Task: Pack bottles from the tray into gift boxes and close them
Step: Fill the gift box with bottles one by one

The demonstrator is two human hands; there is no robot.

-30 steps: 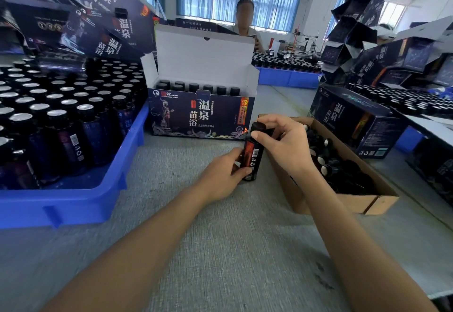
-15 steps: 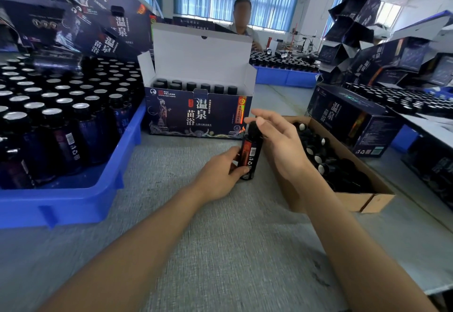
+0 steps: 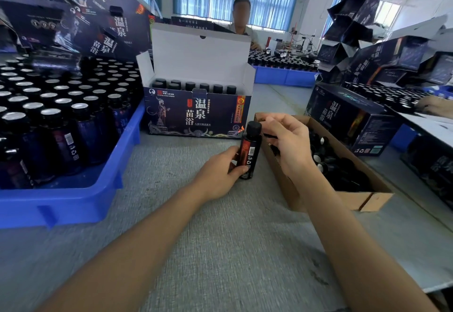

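A dark bottle [image 3: 248, 151] with a black cap stands upright on the grey table just in front of the open gift box [image 3: 196, 115]. My left hand [image 3: 218, 173] grips the bottle's lower body. My right hand [image 3: 288, 142] hovers just right of the cap with fingers loosely spread, holding nothing. The gift box has its white lid [image 3: 199, 55] raised and a row of black bottle caps showing inside. The blue tray [image 3: 103, 184] at the left is packed with several capped dark bottles.
A brown cardboard box [image 3: 367, 200] of black caps sits right of my hands. Closed gift boxes [image 3: 348, 115] stand at the right, flat printed boxes lean at the upper left. A person stands behind the far blue tray [image 3: 284, 76]. Another person's hand [image 3: 434, 106] shows at the right edge.
My right hand has let go of the bottle's cap and drawn slightly right, fingers opening. My left hand keeps hold of the bottle, which stays in place.
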